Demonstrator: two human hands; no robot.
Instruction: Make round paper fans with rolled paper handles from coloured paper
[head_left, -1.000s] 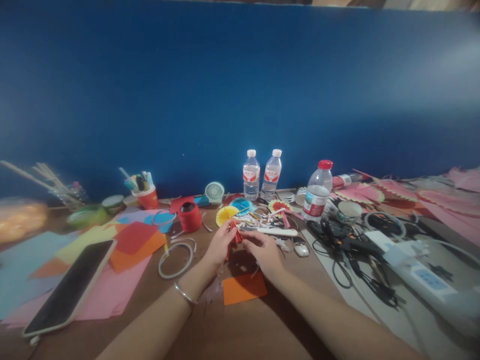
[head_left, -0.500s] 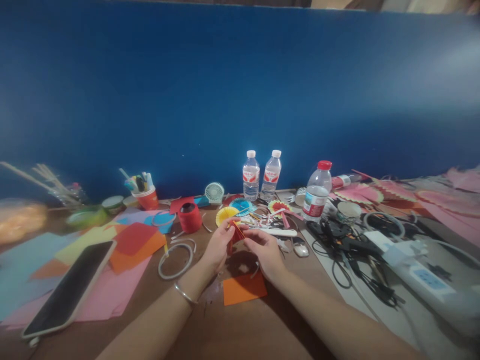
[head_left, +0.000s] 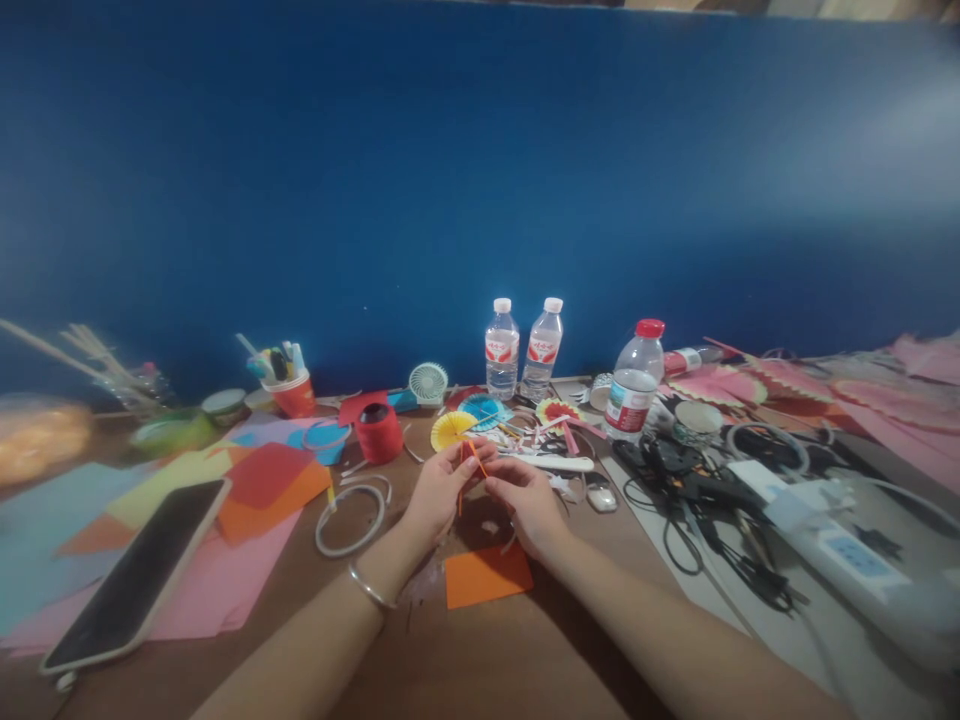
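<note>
My left hand and my right hand meet over the middle of the brown table. Both pinch a small folded red-orange paper piece between their fingertips, held just above the tabletop. A silver bangle circles my left wrist. An orange paper square lies flat right below my hands. Just beyond them sit a yellow pleated paper fan and a blue one.
A phone rests on coloured paper sheets at the left. A red thread spool, white tape ring, cup of pens, small fan, three water bottles, cables and a power strip crowd the table.
The folded red paper has been turned and narrowed between my fingertips, showing more as a thin orange edge. My hands stay in the same place.
</note>
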